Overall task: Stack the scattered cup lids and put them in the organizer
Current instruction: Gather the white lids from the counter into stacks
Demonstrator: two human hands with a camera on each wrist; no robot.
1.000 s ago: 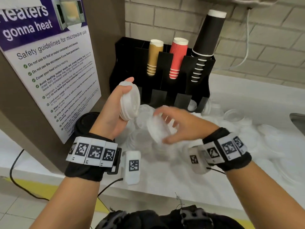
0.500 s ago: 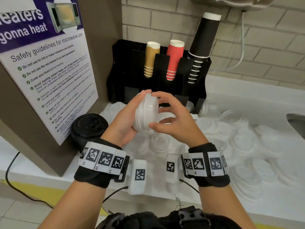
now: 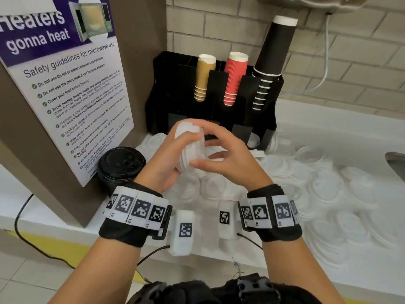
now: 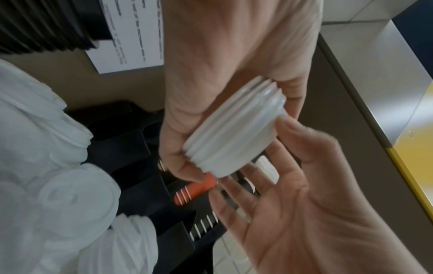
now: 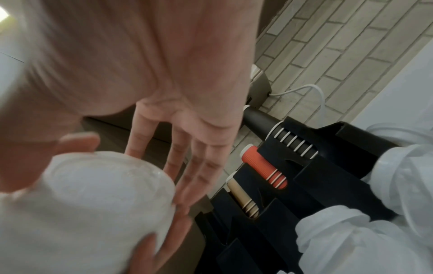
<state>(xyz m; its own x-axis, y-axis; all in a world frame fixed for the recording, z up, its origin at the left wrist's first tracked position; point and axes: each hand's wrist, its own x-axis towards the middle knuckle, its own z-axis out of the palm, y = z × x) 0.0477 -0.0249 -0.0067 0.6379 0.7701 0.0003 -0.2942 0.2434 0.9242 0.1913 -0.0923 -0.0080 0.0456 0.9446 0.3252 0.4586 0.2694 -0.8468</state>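
My left hand (image 3: 173, 154) grips a short stack of white cup lids (image 3: 189, 148) on edge, in front of the black organizer (image 3: 171, 84). My right hand (image 3: 219, 154) is at the stack's right face, its fingers relaxed and spread, the thumb touching the lower rim. In the left wrist view the stack of lids (image 4: 234, 133) lies between my left hand (image 4: 182, 163) and my right hand's (image 4: 281, 185) straight fingers. The right wrist view shows the top lid (image 5: 105, 194) under my right hand (image 5: 182, 166). Many loose white lids (image 3: 328, 189) lie on the counter.
The organizer holds tan, red and black paper cup stacks (image 3: 232, 77). A stack of black lids (image 3: 121, 163) stands at the left by the cabinet with the microwave sign (image 3: 72, 95). A sink edge (image 3: 396, 165) shows at far right. The counter's front edge runs below my wrists.
My right hand brought a lid from the counter and set it on the stack in my left hand. Its fingers have now loosened at the stack's face.
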